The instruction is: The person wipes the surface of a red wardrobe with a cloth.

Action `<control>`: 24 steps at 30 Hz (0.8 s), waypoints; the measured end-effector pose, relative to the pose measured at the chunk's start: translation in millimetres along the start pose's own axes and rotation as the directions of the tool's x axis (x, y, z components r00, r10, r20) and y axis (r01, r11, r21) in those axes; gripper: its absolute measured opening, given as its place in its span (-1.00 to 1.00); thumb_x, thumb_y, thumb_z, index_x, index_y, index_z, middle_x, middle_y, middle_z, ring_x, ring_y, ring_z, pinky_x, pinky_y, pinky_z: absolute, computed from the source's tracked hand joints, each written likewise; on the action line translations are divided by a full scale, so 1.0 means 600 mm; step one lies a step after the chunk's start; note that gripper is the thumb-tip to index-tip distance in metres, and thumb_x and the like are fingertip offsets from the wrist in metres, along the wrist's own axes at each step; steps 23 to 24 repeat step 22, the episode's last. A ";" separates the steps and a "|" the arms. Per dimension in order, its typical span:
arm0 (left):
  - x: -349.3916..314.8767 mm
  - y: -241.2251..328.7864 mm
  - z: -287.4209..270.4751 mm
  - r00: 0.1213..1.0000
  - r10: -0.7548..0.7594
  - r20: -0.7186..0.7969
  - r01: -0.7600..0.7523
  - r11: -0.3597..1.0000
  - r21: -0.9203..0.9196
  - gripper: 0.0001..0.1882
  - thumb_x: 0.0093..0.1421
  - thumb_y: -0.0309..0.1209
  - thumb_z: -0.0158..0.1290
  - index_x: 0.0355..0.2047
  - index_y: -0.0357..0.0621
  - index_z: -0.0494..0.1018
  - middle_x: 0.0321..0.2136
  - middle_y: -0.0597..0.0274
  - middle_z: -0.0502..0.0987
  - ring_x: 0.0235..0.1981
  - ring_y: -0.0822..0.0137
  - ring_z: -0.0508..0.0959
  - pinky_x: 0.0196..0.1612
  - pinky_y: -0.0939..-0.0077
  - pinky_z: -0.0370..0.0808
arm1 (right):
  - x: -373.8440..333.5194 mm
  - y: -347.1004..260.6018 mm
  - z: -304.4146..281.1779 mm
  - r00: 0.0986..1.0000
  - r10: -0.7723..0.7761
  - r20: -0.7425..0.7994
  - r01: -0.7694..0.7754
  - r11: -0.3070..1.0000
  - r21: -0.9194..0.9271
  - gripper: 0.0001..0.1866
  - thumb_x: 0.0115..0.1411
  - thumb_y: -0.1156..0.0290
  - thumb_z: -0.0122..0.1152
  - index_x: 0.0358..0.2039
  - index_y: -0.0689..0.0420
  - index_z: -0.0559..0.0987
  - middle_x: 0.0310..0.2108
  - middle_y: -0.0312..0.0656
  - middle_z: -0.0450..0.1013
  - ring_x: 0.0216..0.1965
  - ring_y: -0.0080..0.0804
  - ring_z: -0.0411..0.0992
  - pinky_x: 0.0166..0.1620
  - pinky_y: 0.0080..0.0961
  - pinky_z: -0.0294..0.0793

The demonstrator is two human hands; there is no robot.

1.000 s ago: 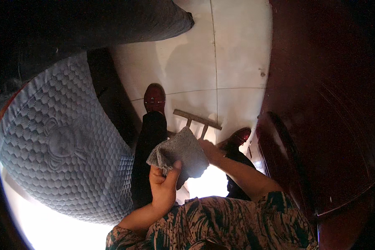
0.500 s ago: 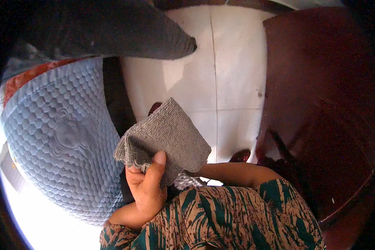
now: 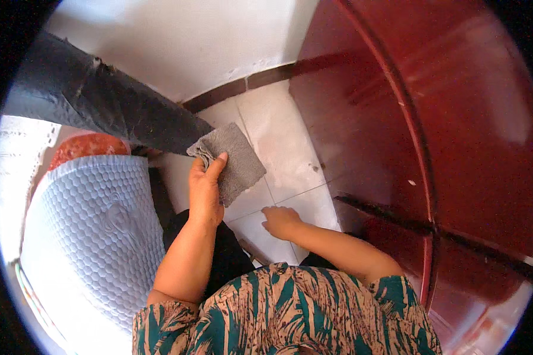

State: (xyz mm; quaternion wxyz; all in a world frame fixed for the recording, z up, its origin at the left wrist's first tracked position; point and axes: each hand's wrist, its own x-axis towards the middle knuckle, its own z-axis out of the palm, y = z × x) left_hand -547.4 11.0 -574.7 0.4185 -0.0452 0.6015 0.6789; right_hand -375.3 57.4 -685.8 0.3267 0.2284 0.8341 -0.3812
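In my left hand (image 3: 206, 186) I hold a grey ribbed cloth (image 3: 236, 160), pinched between thumb and fingers at its bunched upper-left edge. Most of the cloth spreads flat to the right, over the floor tiles. My right hand (image 3: 282, 222) is lower and to the right, apart from the cloth. Its fingers are loosely curled, with the thumb apart from the index finger, and nothing shows in it.
A light blue quilted cover (image 3: 112, 225) lies at my left, beside a red patterned fabric (image 3: 89, 151). Dark grey fabric (image 3: 118, 100) tapers in from the upper left. Glossy dark red furniture (image 3: 474, 136) stands at the right. A white wall (image 3: 189, 47) rises behind the tiled floor (image 3: 278, 136).
The view has shifted, showing more wall and red furniture. My left arm now reaches farther out with the cloth. My right hand, hidden before, has come into sight.
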 end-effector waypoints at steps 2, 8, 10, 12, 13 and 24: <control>0.007 -0.019 -0.001 0.999 0.016 0.028 -0.017 0.999 0.039 -0.60 0.22 -0.38 0.11 0.03 -0.28 0.38 -0.13 0.10 0.54 -0.11 0.27 0.54 -0.01 0.42 0.46 | -0.037 0.033 0.003 0.980 -0.021 -0.196 0.042 0.994 0.104 -0.56 0.22 0.19 0.11 0.04 0.17 0.45 -0.06 0.05 0.50 -0.02 0.05 0.46 0.00 -0.07 0.44; 0.018 -0.076 0.010 0.999 0.043 0.027 -0.047 0.984 0.173 -0.36 0.26 -0.22 0.06 0.21 -0.42 0.21 0.06 -0.05 0.42 0.04 0.16 0.43 0.16 0.35 0.30 | -0.142 0.045 0.058 0.950 0.113 -0.293 -0.032 0.963 0.268 -0.47 0.24 0.18 0.10 0.15 0.19 0.40 0.03 0.08 0.45 0.05 0.04 0.41 0.09 -0.16 0.39; 0.011 -0.095 0.025 0.987 0.104 0.126 -0.134 0.956 0.260 -0.29 0.28 -0.15 0.01 0.26 -0.45 0.14 0.15 -0.17 0.35 0.15 0.12 0.37 0.18 0.34 0.27 | -0.155 0.042 0.094 0.950 0.033 -0.310 0.043 0.971 0.235 -0.47 0.24 0.15 0.09 0.15 0.15 0.39 0.02 0.07 0.46 0.03 0.04 0.43 0.05 -0.09 0.41; -0.015 -0.119 0.068 0.999 0.041 0.023 -0.046 0.951 0.307 -0.31 0.31 -0.12 -0.04 0.25 -0.45 0.16 0.13 -0.18 0.36 0.14 0.10 0.38 0.17 0.34 0.28 | -0.173 0.031 0.090 0.971 0.008 -0.240 0.057 0.964 0.260 -0.47 0.24 0.15 0.11 0.15 0.16 0.39 0.03 0.06 0.46 0.05 0.02 0.43 0.06 -0.11 0.41; -0.002 -0.161 0.081 0.996 0.070 0.049 -0.082 0.939 0.333 -0.32 0.32 -0.11 -0.06 0.25 -0.43 0.17 0.12 -0.18 0.37 0.14 0.09 0.38 0.17 0.33 0.27 | -0.184 0.031 0.084 0.979 0.005 -0.202 0.050 0.963 0.263 -0.47 0.24 0.15 0.11 0.16 0.16 0.39 0.03 0.06 0.46 0.06 0.02 0.43 0.07 -0.12 0.41; 0.049 -0.402 0.311 0.985 0.044 0.165 -0.090 0.954 0.286 -0.27 0.37 0.02 -0.21 0.41 -0.08 -0.07 0.40 0.03 -0.01 0.43 0.04 -0.10 0.42 0.36 -0.17 | -0.189 0.066 0.109 0.981 0.111 -0.158 -0.103 0.993 0.061 -0.43 0.28 0.11 0.10 0.24 0.06 0.33 0.17 0.10 0.34 0.15 -0.02 0.37 0.20 -0.12 0.32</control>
